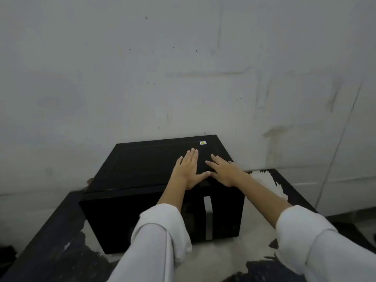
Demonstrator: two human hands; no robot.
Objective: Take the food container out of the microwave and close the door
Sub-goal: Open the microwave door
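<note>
A black microwave (142, 163) stands on a dark table against a pale wall. Its door (130, 216) faces me and is shut, with a silver handle strip (208, 217) on the right side of the front. Both my hands lie flat on the microwave's top near its front right. My left hand (188, 169) has its fingers stretched toward the wall. My right hand (223, 169) rests beside it, thumbs nearly touching. Neither hand holds anything. No food container is visible; the inside of the microwave is hidden.
The dark table (53, 241) has a white worn patch (254, 237) under and right of the microwave. A small yellow sticker (202, 142) sits on the microwave's top rear. The pale wall (183, 68) rises right behind.
</note>
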